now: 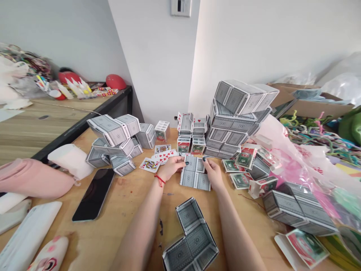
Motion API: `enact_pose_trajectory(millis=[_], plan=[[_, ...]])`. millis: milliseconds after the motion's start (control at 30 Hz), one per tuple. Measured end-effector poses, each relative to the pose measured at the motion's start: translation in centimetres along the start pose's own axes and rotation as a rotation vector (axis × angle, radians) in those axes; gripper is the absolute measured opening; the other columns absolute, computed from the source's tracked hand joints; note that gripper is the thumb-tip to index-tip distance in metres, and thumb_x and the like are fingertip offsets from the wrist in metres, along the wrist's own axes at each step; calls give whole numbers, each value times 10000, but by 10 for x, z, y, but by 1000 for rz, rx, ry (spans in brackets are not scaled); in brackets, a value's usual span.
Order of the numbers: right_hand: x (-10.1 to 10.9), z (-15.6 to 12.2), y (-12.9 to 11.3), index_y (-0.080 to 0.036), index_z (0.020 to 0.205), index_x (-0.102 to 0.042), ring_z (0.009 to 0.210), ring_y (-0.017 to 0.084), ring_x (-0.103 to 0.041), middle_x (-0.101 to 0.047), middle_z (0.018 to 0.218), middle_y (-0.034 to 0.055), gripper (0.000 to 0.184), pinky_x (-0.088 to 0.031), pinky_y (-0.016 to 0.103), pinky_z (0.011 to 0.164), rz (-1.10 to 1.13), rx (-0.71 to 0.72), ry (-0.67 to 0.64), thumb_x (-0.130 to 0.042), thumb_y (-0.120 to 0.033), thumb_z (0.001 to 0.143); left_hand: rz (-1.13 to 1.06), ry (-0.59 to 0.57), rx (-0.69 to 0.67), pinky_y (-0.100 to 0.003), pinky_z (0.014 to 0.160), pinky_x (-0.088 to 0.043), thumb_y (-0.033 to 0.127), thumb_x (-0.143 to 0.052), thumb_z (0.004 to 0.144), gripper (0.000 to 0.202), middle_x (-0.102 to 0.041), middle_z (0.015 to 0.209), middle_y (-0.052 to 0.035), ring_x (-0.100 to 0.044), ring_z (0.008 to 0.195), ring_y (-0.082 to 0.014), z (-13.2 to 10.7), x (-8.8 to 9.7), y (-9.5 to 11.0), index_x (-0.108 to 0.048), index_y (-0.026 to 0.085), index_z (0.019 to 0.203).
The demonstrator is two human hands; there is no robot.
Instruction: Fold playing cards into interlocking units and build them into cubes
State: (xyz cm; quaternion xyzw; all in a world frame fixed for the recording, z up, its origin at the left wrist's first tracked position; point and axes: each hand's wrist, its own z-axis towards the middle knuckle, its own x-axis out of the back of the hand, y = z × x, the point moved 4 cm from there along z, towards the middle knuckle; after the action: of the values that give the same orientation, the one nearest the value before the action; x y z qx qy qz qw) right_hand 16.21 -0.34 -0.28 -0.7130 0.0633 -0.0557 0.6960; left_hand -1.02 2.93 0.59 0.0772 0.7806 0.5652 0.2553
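Wooden tabletop shows between the left forearm and the phone, at nine o'clock from the grey card panel; loose playing cards crowd in at ten, small printed boxes at three. Mid-table, the left hand pinches the panel's left edge, the right hand its upper right corner. A pale wall rises at twelve. Around six lies an open L-shaped tray of patterned cards; around one, a tall, blocky card stack.

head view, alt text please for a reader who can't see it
A person's left grip and right grip hold a card panel at a table. Nearer lies an open card box; a card stack stands at left, near a phone, with a taller stack at right.
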Motion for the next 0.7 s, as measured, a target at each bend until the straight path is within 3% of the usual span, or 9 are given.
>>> enact_pose_trajectory(millis=[200,333,433,500,600,700], plan=[[-5,-4,-7,-208,796,-586,570,167,-521,-579,664,25,464,-393,269,499,378,-85,-81,-404,-630,735,-261,112,-127,-260,643,-454,228,-678,618,206,-638,725,-20,-595,668,-133,4,8,3,-617,148,798],[-9,-7,-13,-216,819,-565,462,116,-421,-496,592,-13,384,-333,235,408,383,-34,-114,-486,-579,719,-315,196,-233,-257,636,-443,265,-661,647,218,-630,757,-21,-582,665,-128,5,13,6,-592,151,820],[-11,-9,-14,-223,869,-549,419,84,-380,-466,596,-38,308,-317,212,368,236,-15,-65,-586,-479,701,-187,244,-300,-252,631,-423,328,-618,696,213,-605,757,-12,-556,673,-126,7,11,6,-577,157,816],[-14,-10,-12,-233,896,-519,405,78,-398,-479,627,-42,309,-340,209,351,161,-20,-55,-601,-457,699,-28,338,-366,-247,639,-405,367,-578,731,219,-578,752,-4,-532,689,-127,7,10,5,-565,167,817],[-22,-10,-7,-246,879,-444,359,86,-419,-464,576,-64,298,-347,210,319,116,-41,-112,-563,-472,726,242,459,-444,-257,655,-386,409,-509,780,246,-546,775,-10,-501,708,-139,6,6,3,-537,184,875],[-26,-10,-3,-252,874,-386,314,84,-382,-413,499,-93,276,-292,191,291,56,-52,-160,-497,-482,769,430,462,-480,-277,705,-380,414,-456,813,268,-537,846,-32,-492,755,-155,5,2,2,-502,191,954]])
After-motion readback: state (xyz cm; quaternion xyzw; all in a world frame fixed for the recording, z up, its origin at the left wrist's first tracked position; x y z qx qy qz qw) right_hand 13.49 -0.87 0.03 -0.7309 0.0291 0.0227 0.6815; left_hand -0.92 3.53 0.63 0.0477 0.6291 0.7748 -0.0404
